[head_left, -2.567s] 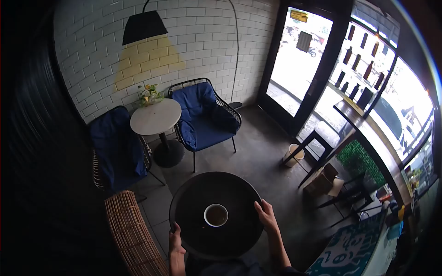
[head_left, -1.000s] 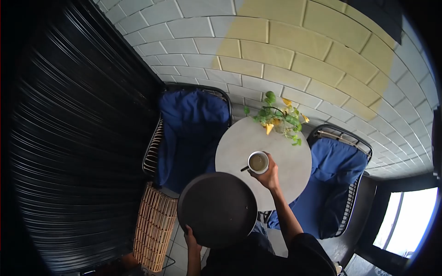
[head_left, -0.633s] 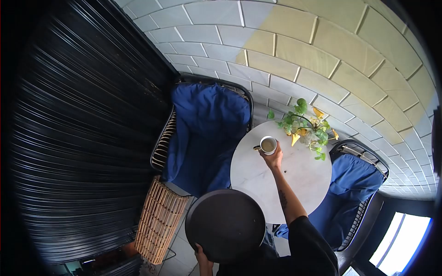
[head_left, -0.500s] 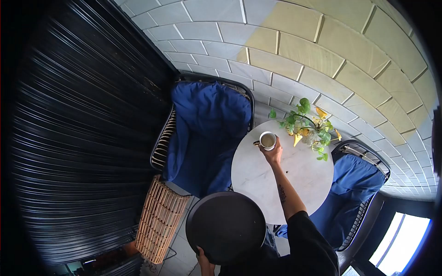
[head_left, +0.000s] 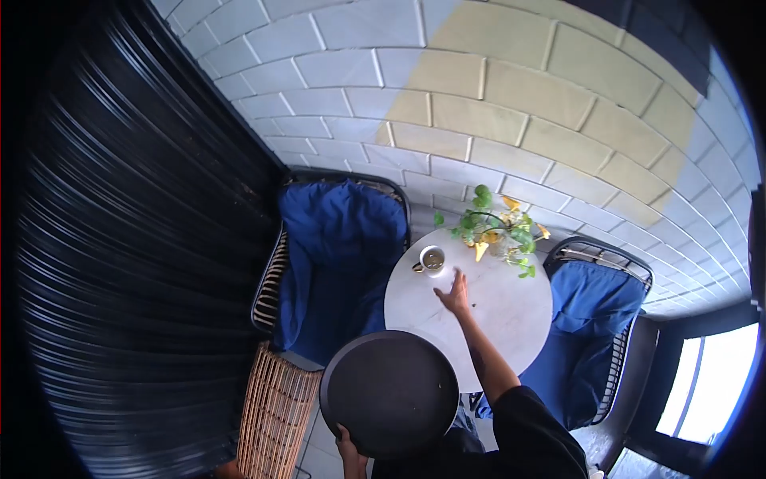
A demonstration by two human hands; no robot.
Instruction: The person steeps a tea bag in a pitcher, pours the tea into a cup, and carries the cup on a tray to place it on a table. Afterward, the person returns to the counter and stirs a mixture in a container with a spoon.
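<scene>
A white cup (head_left: 432,259) of brownish liquid stands upright on the round pale table (head_left: 423,319), near its left back edge, with its dark handle pointing left. Just below and right of the cup, my right hand (head_left: 454,294) hovers over the tabletop, thumb and fingers apart, touching nothing that I can see. My left hand (head_left: 349,447) grips the lower left rim of a round black tray (head_left: 389,393), which has nothing standing on it. The hidden fingers of that hand are under the tray.
A plant with yellow flowers (head_left: 485,231) stands at the table's back edge. Blue-cushioned chairs (head_left: 343,255) flank the table on left and right. A woven rattan piece (head_left: 277,411) is at the lower left, beside a black ridged wall (head_left: 136,263). White brick wall (head_left: 335,100) rises behind.
My right hand has let go of the cup and drawn back from it, its fingers now apart. The cup stays on the table. The view has shifted slightly; my left hand still holds the tray.
</scene>
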